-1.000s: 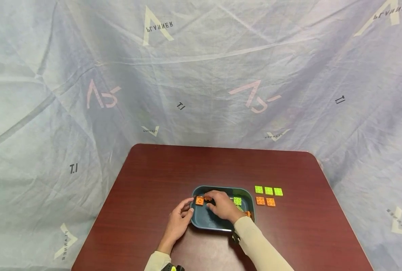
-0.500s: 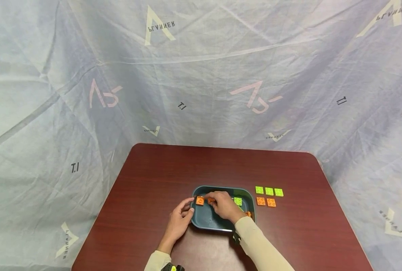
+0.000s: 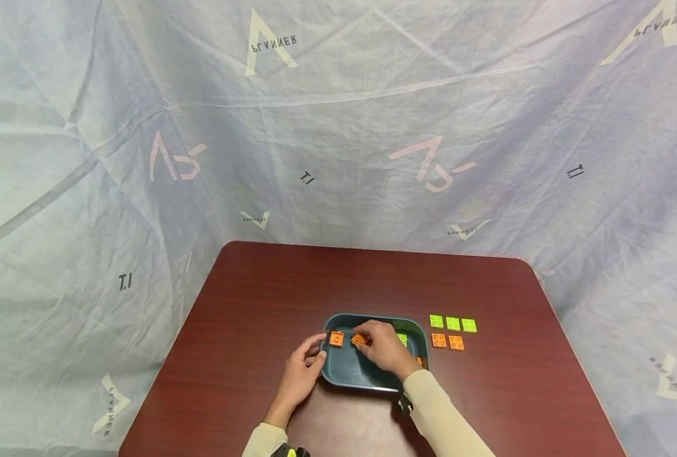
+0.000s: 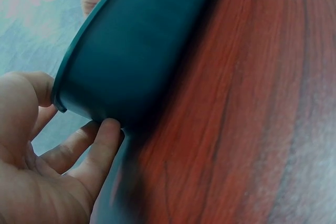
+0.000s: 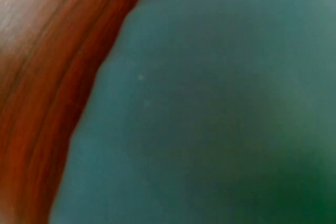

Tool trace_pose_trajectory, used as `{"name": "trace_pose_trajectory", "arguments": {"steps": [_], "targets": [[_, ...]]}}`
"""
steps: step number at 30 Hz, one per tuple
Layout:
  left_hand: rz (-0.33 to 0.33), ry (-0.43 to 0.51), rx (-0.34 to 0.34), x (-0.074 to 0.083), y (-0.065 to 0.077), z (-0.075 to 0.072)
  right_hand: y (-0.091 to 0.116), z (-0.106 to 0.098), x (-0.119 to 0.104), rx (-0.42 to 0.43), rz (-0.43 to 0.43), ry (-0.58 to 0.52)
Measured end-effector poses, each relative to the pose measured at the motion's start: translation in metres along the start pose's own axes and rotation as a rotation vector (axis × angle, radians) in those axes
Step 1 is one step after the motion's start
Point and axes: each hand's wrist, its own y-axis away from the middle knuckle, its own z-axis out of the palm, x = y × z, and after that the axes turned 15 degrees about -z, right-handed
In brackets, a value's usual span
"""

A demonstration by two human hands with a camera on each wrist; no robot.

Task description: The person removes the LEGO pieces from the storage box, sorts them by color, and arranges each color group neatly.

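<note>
A dark teal tray stands on the table with several toy building bricks in it. My left hand holds the tray's left end; in the left wrist view a bent digit reaches the rim and fingers touch the outer wall. Over the tray, my right hand pinches an orange building brick between thumb and fingers. Another orange brick lies by the tray's left wall. A lime green brick is partly hidden behind my right hand. The right wrist view shows only blurred tray and table.
Right of the tray, lime green bricks lie in a row on the dark red table. Two orange bricks sit just in front of them. More orange shows at the tray's right end. A printed grey cloth hangs behind.
My right hand has moved slightly right, and the orange brick it pinches now shows more fully, shifted right from its earlier place. The left hand stays on the tray.
</note>
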Motion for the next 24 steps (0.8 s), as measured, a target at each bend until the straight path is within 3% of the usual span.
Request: {"name": "trace_pose_trajectory", "arguments": {"steps": [7, 14, 24], "targets": [[0.000, -0.002, 0.007, -0.001, 0.000, 0.000, 0.002, -0.002, -0.001, 0.043, -0.043, -0.002], [0.005, -0.002, 0.009, -0.002, 0.000, 0.000, 0.004, -0.008, -0.007, 0.050, -0.012, -0.029], [0.006, 0.014, 0.000, -0.002, 0.000, -0.001, 0.014, -0.026, -0.017, 0.124, 0.021, -0.034]]}}
